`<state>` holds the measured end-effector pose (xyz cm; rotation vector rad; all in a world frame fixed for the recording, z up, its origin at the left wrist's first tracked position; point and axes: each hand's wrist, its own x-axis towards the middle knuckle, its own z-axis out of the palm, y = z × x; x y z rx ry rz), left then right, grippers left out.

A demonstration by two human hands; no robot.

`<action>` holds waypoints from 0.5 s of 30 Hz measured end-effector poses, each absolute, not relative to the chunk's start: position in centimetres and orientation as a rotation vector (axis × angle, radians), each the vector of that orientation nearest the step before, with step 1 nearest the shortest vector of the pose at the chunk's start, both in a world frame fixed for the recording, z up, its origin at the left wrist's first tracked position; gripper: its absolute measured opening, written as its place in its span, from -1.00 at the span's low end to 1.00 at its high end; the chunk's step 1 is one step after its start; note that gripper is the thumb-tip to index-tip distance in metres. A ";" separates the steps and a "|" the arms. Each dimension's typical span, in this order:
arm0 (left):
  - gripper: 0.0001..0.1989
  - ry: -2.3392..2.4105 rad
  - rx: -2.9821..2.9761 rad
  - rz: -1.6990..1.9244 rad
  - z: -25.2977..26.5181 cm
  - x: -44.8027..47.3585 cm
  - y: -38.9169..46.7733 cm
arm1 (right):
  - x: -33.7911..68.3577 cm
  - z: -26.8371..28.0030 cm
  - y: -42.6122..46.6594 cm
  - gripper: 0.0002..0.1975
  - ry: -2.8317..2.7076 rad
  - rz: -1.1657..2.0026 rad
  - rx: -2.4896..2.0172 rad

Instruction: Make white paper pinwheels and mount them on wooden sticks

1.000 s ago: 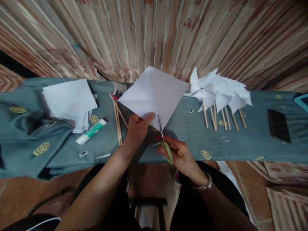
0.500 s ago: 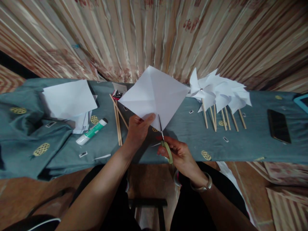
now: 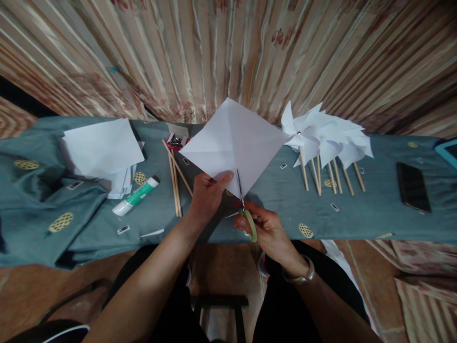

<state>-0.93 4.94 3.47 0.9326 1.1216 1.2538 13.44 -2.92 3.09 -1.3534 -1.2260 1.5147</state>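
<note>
A square sheet of white paper, creased along its diagonals, is held up cornerwise over the table. My left hand pinches it near its lower corner, thumb on top and the other fingers underneath. In my right hand are scissors with light green handles. Their blades lie at the lower corner of the sheet, along the crease that runs up toward the middle. Part of the handles is hidden by my fingers.
Left are stacked white paper, a glue stick, wooden sticks and a small box of dark metal pieces. Right lie several white paper pinwheels on sticks and a phone. A curtain hangs behind the cloth-covered table.
The paper and my left hand have shifted slightly to the right. More of the small box now shows beside the sheet. The scissors stay at the lower corner.
</note>
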 end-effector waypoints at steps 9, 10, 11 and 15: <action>-0.85 1.108 0.941 1.221 3.5 -1.0 4.7 | 13.5 3.1 -2.8 -0.57 -1.221 1.513 -1.345; -0.85 1.104 0.938 1.215 3.5 -0.9 4.6 | 13.5 3.2 -2.8 -0.58 -1.232 1.503 -1.344; -0.85 1.098 0.932 1.216 3.4 -0.8 4.6 | 13.6 3.3 -2.7 -0.59 -1.237 1.497 -1.344; -0.85 1.090 0.916 1.211 3.3 -0.6 4.4 | 13.6 3.4 -2.6 -0.60 -1.235 1.499 -1.339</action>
